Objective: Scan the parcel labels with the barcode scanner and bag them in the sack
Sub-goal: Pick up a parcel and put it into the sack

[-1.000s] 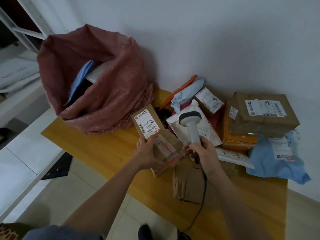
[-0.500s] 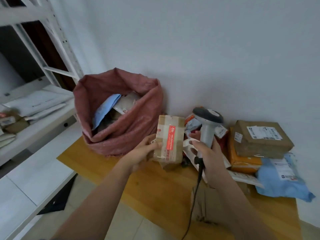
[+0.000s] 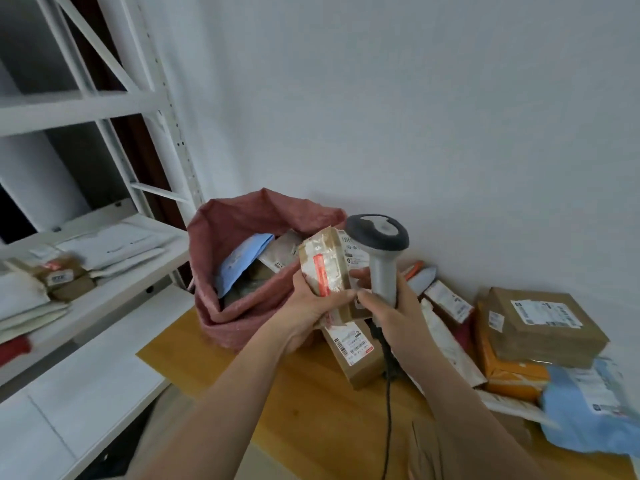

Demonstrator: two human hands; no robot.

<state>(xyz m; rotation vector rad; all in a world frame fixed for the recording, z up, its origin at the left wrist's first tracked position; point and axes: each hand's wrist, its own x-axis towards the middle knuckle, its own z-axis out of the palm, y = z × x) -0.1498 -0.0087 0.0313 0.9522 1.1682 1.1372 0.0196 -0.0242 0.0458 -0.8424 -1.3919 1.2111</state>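
At the centre of the frame, the left hand grips a small taped cardboard parcel with a red sticker, holding it up just in front of the open mouth of a reddish sack. Just right of it, the right hand is wrapped around the handle of a grey barcode scanner, its dark-rimmed head level with the parcel's white label. The sack stands on a wooden table against the wall, holding a blue mailer. More parcels are heaped at the lower right, including a brown box. White shelves fill the left side.
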